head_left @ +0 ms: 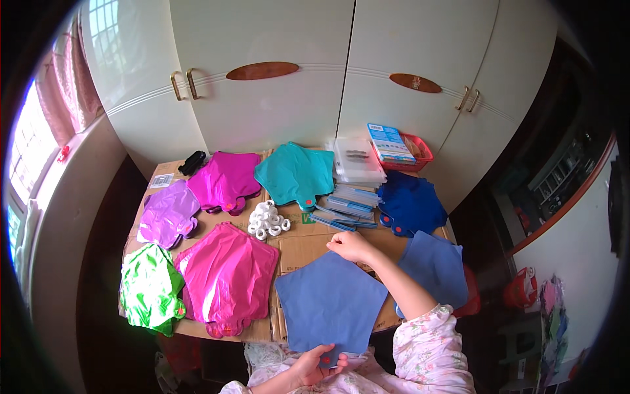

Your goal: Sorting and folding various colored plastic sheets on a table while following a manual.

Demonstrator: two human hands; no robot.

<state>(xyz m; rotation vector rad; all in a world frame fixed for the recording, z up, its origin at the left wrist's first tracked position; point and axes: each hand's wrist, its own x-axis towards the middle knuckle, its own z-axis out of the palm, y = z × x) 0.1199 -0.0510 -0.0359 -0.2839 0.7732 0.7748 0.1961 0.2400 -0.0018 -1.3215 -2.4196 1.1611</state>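
Observation:
A flat grey-blue pentagon-shaped piece of thin sheet [331,299] lies spread at the table's front edge, its lower end over my lap. My left hand [316,366] is closed on its lower tab, with the thumb on top beside a red dot. At the upper corner, my right hand [350,246] is closed in a pinch; whether the fingertips grip the sheet is hard to see. Right of my forearm lies another grey-blue pentagon piece [433,269]. Beyond my right hand sit stacks of thin clear and blue packets [348,207].
Shiny pentagon pieces lie in piles: pink [230,279], green [151,285], lilac [167,213], magenta [223,180], teal [295,172] and dark blue [412,203]. White rings [266,220] are heaped mid-table. A red basket [425,157] stands at the back before a white cabinet [262,111].

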